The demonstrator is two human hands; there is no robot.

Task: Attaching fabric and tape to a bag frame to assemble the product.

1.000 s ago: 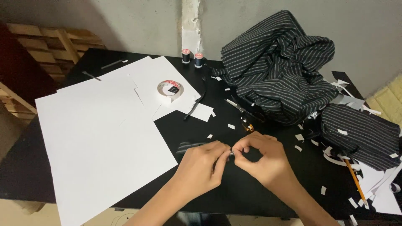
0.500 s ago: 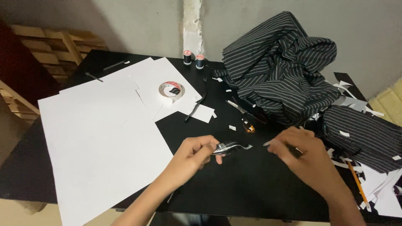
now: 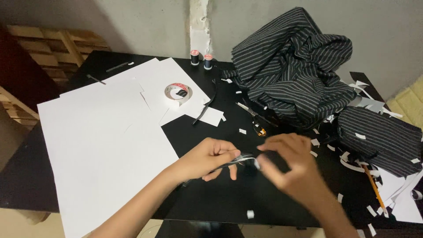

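Observation:
My left hand (image 3: pixel 208 158) pinches one end of a narrow dark striped fabric strip (image 3: pixel 240 159) just above the black table (image 3: pixel 211 202). My right hand (image 3: pixel 288 164), blurred with motion, has its fingers closed at the strip's other end, close beside the left hand. Whether a small white bit of paper or tape sits between the fingertips I cannot tell. Both forearms come in from the bottom edge.
Large white paper sheets (image 3: pixel 101 145) cover the table's left half. A tape roll (image 3: pixel 178 91) lies on them. Two thread spools (image 3: pixel 200 58) stand at the back. Scissors (image 3: pixel 253 119) lie beside heaped striped fabric (image 3: pixel 293 66). A folded striped piece (image 3: pixel 379 136), a pencil (image 3: pixel 374 187) and paper scraps lie at right.
Half a second ago my hands were apart with the strip stretched between them. My right hand has swept back left and now meets the left hand again.

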